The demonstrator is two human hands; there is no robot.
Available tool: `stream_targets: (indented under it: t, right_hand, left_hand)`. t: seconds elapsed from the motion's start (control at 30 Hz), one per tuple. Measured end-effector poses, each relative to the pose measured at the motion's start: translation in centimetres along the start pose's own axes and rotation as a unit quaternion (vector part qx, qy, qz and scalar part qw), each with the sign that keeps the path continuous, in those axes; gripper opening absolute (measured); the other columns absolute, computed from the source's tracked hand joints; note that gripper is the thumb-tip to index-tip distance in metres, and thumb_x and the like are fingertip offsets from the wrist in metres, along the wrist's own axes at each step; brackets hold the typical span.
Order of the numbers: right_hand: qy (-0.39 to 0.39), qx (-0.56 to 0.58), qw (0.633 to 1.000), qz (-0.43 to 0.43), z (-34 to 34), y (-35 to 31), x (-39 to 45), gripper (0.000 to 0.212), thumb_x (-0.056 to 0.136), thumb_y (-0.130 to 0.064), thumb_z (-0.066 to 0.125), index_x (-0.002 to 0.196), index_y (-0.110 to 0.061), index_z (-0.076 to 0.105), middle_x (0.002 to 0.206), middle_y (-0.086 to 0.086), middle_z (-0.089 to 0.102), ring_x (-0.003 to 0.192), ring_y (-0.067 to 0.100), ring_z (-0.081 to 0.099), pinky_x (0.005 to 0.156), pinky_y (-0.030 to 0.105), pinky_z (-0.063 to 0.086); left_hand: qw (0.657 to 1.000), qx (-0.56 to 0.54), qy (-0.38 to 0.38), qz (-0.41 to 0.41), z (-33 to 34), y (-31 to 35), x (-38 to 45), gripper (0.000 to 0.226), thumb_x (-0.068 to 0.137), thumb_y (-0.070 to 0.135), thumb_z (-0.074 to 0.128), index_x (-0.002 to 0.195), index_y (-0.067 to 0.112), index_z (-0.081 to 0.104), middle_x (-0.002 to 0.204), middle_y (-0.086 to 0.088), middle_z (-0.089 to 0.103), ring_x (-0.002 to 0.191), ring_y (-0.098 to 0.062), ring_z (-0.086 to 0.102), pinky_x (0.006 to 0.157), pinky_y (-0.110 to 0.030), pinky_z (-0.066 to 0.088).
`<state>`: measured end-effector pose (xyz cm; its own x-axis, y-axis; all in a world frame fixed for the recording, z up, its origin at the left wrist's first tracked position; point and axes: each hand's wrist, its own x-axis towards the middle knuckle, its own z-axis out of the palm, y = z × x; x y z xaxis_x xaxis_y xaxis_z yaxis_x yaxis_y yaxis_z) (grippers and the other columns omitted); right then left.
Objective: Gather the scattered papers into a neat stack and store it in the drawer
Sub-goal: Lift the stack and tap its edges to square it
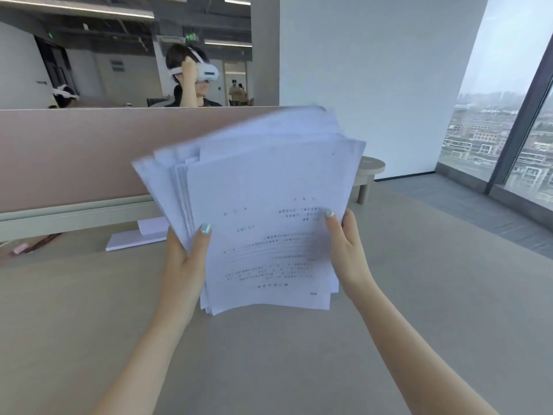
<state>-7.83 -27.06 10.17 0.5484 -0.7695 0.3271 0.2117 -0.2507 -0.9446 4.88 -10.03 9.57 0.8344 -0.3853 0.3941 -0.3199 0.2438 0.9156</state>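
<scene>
Left hand (187, 259) and right hand (348, 250) raised (both gripping).

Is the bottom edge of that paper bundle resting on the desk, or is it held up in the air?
Cannot tell. In the head view the stack of papers has its lower edge right over the desk, with neither contact nor gap plain.

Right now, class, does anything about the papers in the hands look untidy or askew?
Yes. The stack of papers held between the left hand and right hand is uneven: sheets fan out at the upper left, edges not aligned.
</scene>
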Motion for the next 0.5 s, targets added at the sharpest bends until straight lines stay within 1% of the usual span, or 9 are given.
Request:
stream_targets:
  t: [0.07, 0.13, 0.2, 0.27, 0.33, 0.37, 0.43, 0.47, 0.5]
  right_hand:
    - [-0.002, -0.004, 1.000, 0.017, 0.1, 0.4, 0.1, 0.022, 0.096, -0.038, 0.042, 0.106, -0.020, 0.049, 0.094, -0.016, 0.052, 0.071, -0.021, 0.049, 0.066, 0.008, 0.041]
    - [-0.005, 0.000, 1.000, 0.025, 0.6, 0.3, 0.1, 0.024, 0.095, -0.039, 0.043, 0.103, -0.018, 0.050, 0.095, -0.015, 0.054, 0.079, -0.016, 0.051, 0.069, 0.011, 0.040]
    - [0.004, 0.010, 0.999, 0.031, 1.2, 0.2, -0.1, 0.019, 0.096, -0.037, 0.043, 0.095, -0.020, 0.051, 0.091, -0.015, 0.055, 0.078, -0.011, 0.052, 0.068, 0.012, 0.040]
    - [0.021, 0.028, 0.999, 0.033, 1.8, -0.5, -0.6, 0.017, 0.096, -0.036, 0.041, 0.088, -0.024, 0.051, 0.085, -0.011, 0.055, 0.069, -0.014, 0.051, 0.066, 0.012, 0.040]
    - [0.031, 0.041, 0.999, 0.018, 2.1, -1.4, -1.0, 0.021, 0.096, -0.036, 0.040, 0.092, -0.019, 0.052, 0.097, 0.002, 0.058, 0.075, -0.004, 0.057, 0.074, 0.019, 0.045]
    - [0.035, 0.045, 0.998, 0.009, 2.1, -2.1, -1.1, 0.027, 0.096, -0.036, 0.041, 0.099, -0.011, 0.051, 0.108, 0.008, 0.055, 0.086, 0.007, 0.056, 0.081, 0.024, 0.047]
    - [0.044, 0.054, 0.998, -0.001, 1.8, -3.0, -1.1, 0.037, 0.095, -0.037, 0.041, 0.110, -0.004, 0.045, 0.121, 0.014, 0.047, 0.105, 0.022, 0.046, 0.090, 0.032, 0.046]
    - [0.046, 0.057, 0.997, -0.003, 1.5, -3.1, -1.0, 0.036, 0.095, -0.038, 0.042, 0.110, -0.005, 0.045, 0.123, 0.014, 0.047, 0.108, 0.021, 0.045, 0.088, 0.030, 0.045]
    - [0.043, 0.058, 0.997, 0.001, 1.2, -3.1, -1.0, 0.033, 0.095, -0.039, 0.042, 0.108, -0.009, 0.046, 0.123, 0.012, 0.048, 0.108, 0.014, 0.046, 0.086, 0.026, 0.043]
  left_hand:
    - [1.000, 0.018, 0.001, -0.022, 0.0, 0.2, 0.0, 0.024, 0.088, 0.048, 0.047, 0.111, 0.042, 0.049, 0.100, 0.028, 0.059, 0.097, 0.012, 0.056, 0.075, -0.018, 0.040]
    - [0.999, 0.027, -0.009, -0.026, 0.3, 0.2, -0.2, 0.014, 0.091, 0.044, 0.045, 0.102, 0.051, 0.051, 0.096, 0.036, 0.062, 0.090, 0.025, 0.054, 0.074, -0.012, 0.043]
    - [0.999, 0.027, 0.003, -0.020, 0.8, 0.0, -0.6, 0.017, 0.093, 0.040, 0.043, 0.098, 0.046, 0.058, 0.095, 0.032, 0.068, 0.097, 0.019, 0.057, 0.072, -0.008, 0.045]
    - [0.999, 0.018, 0.026, -0.016, 1.1, 0.6, -1.1, 0.021, 0.094, 0.039, 0.041, 0.096, 0.037, 0.062, 0.098, 0.021, 0.071, 0.098, 0.011, 0.060, 0.073, -0.012, 0.043]
    - [1.000, 0.003, 0.031, 0.000, 1.3, 1.9, -1.5, 0.019, 0.094, 0.040, 0.039, 0.095, 0.043, 0.058, 0.094, 0.037, 0.066, 0.092, 0.022, 0.057, 0.076, -0.011, 0.040]
    - [1.000, -0.001, 0.028, 0.000, 1.3, 2.5, -1.6, 0.018, 0.094, 0.042, 0.038, 0.095, 0.048, 0.055, 0.091, 0.046, 0.062, 0.090, 0.027, 0.053, 0.077, -0.010, 0.039]
    - [1.000, -0.009, 0.018, -0.013, 1.1, 3.5, -1.6, 0.017, 0.093, 0.046, 0.035, 0.101, 0.055, 0.048, 0.085, 0.059, 0.049, 0.087, 0.034, 0.046, 0.078, -0.004, 0.036]
    - [1.000, -0.010, 0.014, -0.019, 1.0, 3.6, -1.5, 0.022, 0.093, 0.048, 0.033, 0.111, 0.055, 0.043, 0.086, 0.062, 0.039, 0.092, 0.032, 0.043, 0.081, -0.002, 0.032]
    - [1.000, -0.010, 0.006, -0.024, 0.8, 3.6, -1.4, 0.031, 0.093, 0.050, 0.030, 0.122, 0.050, 0.040, 0.090, 0.059, 0.033, 0.101, 0.026, 0.040, 0.085, -0.004, 0.029]
